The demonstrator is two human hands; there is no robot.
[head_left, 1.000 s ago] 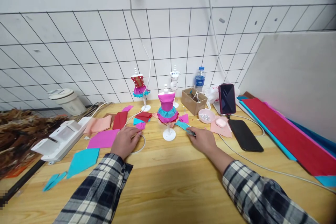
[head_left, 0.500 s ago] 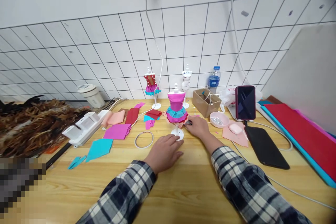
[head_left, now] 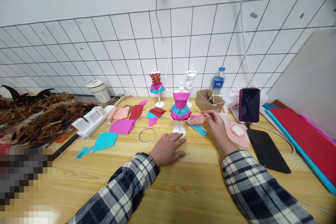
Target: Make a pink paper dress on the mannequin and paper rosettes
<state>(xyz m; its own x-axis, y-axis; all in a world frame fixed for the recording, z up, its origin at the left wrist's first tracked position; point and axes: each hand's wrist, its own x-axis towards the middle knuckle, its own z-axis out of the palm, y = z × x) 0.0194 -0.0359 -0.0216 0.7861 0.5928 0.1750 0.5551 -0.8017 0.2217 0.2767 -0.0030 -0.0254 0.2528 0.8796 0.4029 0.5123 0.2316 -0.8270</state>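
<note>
Two teal scraps (head_left: 105, 142) at far left, near the white power strip (head_left: 96, 122)! Next comes magenta cloth (head_left: 122, 126), red cloth (head_left: 136, 112) just beyond, then a coiled cable (head_left: 147, 142). Behind stands the red-topped mannequin (head_left: 156, 83). And the left hand (head_left: 168, 148): palm down, fingers extended, fingertips right at the base of the pink-topped mannequin (head_left: 181, 100), which stands upright at centre, teal ruffle over magenta. Just to its right, a peach scrap (head_left: 197, 120) partly covers a teal strip (head_left: 200, 131), and the right hand (head_left: 216, 127) has the scrap's right end pinched between thumb and fingers! Box (head_left: 210, 103) behind, bowl (head_left: 226, 119) partly hidden beside that hand, phone (head_left: 249, 105) propped farther right.
</note>
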